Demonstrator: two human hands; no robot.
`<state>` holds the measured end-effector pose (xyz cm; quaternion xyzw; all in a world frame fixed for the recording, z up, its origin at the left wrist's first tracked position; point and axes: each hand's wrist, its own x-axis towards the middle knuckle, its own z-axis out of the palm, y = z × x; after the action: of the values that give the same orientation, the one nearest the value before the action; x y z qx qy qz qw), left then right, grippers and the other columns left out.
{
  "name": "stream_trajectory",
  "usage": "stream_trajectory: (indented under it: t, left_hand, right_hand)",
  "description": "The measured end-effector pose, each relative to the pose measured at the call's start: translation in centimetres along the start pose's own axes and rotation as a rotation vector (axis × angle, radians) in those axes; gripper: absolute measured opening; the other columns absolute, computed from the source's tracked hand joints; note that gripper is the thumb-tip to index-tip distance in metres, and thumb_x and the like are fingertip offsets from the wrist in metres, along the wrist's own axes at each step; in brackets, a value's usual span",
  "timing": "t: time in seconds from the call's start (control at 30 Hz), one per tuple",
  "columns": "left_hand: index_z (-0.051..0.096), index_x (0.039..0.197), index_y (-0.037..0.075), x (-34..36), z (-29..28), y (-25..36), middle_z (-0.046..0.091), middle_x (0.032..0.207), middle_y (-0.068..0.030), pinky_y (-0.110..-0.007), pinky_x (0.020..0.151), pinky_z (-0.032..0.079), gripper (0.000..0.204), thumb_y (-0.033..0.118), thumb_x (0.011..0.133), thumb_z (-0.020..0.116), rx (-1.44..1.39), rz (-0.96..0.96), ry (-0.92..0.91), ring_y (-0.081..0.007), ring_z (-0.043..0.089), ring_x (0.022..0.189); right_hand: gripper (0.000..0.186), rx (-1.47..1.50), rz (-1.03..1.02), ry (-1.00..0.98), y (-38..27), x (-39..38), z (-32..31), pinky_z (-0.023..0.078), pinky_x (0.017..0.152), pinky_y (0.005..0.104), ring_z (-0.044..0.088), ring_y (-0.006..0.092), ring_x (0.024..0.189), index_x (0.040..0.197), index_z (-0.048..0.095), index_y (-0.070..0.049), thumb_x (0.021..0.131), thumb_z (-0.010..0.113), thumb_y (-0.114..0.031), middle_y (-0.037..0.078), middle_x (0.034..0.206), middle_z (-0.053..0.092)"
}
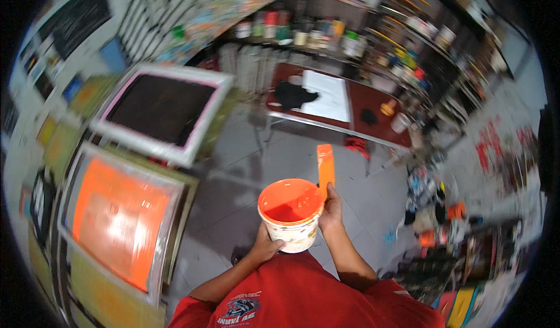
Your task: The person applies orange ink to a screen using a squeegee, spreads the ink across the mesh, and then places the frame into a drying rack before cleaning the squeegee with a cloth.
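In the head view, the two hands are near each other, on either side of a white tub (294, 238) held above the lap. The left hand (268, 247) is clamped on the tub's lower left side, its thumb toward the person. The right hand (332, 210) grips the lower end of an orange scraper (325, 167) at the tub's right rim; I can't tell whether those fingers also touch the tub. Orange paint (286, 201) lies inside it and coats the rim.

To the left of the left hand is a frame with an orange sheet (125, 211); beyond that sits a frame with a dark panel (160, 107). Ahead of both hands, well apart, stands a dark red table (360, 97).

As I judge it, the main risk is spilling: the left hand seems to bear most of the weight, so a slick side or loosened thumb could tip the tub. Paint might also drip from the scraper onto the fingers or red shirt (303, 293).

The scraper's long axis runs away from the person, its far end pointing toward the table. The tub's mouth faces up.
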<state>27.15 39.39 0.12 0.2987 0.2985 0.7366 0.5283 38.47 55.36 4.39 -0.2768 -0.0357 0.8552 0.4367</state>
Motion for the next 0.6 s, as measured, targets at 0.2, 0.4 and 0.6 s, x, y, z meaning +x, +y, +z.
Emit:
stream_trajectory:
  t: [0.2, 0.4, 0.6]
  left_hand:
    - [0.021, 0.135, 0.002, 3.1, 4.8, -5.0, 0.041, 0.131, -0.0128, -0.041, 0.1, 0.037, 0.086, 0.031, 0.072, 0.072, -0.239, -0.239, -0.186, -0.024, 0.044, 0.12]
    - [0.027, 0.135, 0.009, 7.8, 13.8, -13.6, 0.038, 0.135, -0.0081, -0.043, 0.102, 0.035, 0.078, 0.06, 0.079, 0.048, -0.211, -0.521, 0.077, -0.0269, 0.041, 0.122]
    - [0.029, 0.134, 0.014, 14.4, 21.0, -19.5, 0.041, 0.132, -0.0054, -0.044, 0.1, 0.035, 0.088, 0.07, 0.07, 0.052, -0.29, -0.391, -0.064, -0.0256, 0.043, 0.119]
  right_hand:
    - [0.015, 0.388, -0.327, 0.21, -10.1, -4.5, -6.1, 0.05, 0.072, 0.0274, 0.059, 0.0162, 0.081, 0.097, 0.054, -0.006, 0.088, 0.053, -0.018, 0.005, 0.089, 0.06]
    - [0.021, 0.231, -0.555, 0.174, -25.4, -7.4, -11.3, 0.049, 0.076, 0.0283, 0.059, 0.0162, 0.09, 0.108, 0.05, -0.007, 0.092, 0.048, -0.019, 0.003, 0.103, 0.059]
    - [0.024, 0.176, -0.758, 0.183, -36.4, -10.8, -14.1, 0.047, 0.08, 0.0289, 0.058, 0.0169, 0.096, 0.113, 0.051, -0.008, 0.091, 0.049, -0.019, 0.003, 0.11, 0.059]
